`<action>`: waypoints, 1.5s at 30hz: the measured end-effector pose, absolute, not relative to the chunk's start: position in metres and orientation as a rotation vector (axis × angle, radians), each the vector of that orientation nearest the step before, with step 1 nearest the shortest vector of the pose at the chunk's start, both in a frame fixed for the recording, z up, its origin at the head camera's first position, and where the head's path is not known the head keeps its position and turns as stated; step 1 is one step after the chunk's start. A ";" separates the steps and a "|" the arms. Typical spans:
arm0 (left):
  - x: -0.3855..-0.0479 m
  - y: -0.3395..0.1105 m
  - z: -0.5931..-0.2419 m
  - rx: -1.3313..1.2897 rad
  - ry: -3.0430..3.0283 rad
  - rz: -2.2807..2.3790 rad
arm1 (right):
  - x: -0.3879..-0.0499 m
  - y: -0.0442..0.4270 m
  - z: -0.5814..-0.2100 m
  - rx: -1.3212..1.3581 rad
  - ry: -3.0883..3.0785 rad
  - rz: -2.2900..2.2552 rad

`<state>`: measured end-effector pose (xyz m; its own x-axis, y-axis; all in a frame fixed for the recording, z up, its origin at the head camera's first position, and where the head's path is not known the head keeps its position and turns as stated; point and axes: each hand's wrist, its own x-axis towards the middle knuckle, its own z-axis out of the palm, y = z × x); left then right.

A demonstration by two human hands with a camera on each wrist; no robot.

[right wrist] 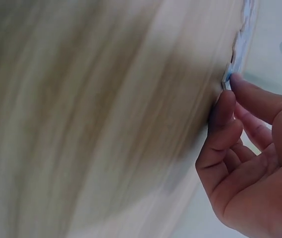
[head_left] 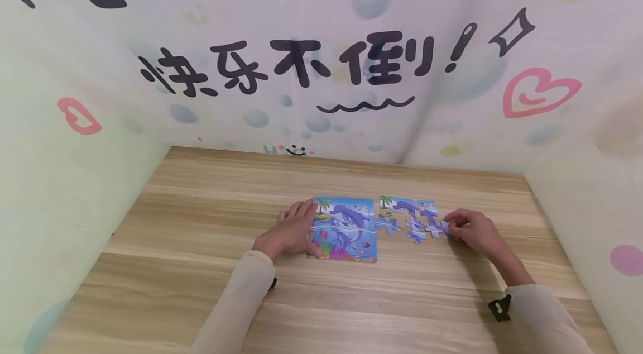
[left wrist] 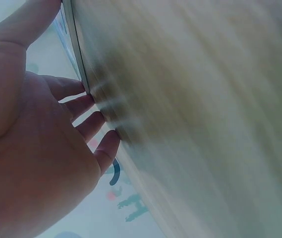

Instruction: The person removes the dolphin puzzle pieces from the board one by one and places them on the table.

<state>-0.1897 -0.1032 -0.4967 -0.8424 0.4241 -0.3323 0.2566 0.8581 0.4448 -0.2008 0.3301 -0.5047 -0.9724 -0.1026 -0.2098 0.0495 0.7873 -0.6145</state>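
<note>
A square dolphin picture board (head_left: pixel 351 220) lies flat on the wooden table. My left hand (head_left: pixel 291 232) rests along its left side, thumb near the lower corner and fingers near the upper one. Up close in the left wrist view, the fingertips touch the board's edge and the tabletop. To the right of the board lies a partly joined dolphin jigsaw (head_left: pixel 402 205), ragged along its lower side. At its right end my right hand (head_left: pixel 473 230) pinches a small jigsaw piece (head_left: pixel 445 226) between thumb and index finger; the fingers hide part of it.
The wood-grain table (head_left: pixel 201 298) meets a printed cloth backdrop (head_left: pixel 251 136) behind, with pale cloth walls at both sides. A loose-looking blue jigsaw piece (head_left: pixel 388 225) sits between the board and the joined part. Black straps show at both wrists.
</note>
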 end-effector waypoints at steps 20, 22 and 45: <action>-0.189 -0.104 -0.497 0.503 2.607 0.556 | -0.200 0.329 -0.504 -0.101 2.792 -0.851; -0.189 -0.104 -0.498 0.504 2.608 0.557 | -0.200 0.328 -0.505 -0.097 2.793 -0.840; -0.189 -0.104 -0.498 0.502 2.599 0.549 | -0.200 0.279 -0.501 -0.268 2.917 -0.854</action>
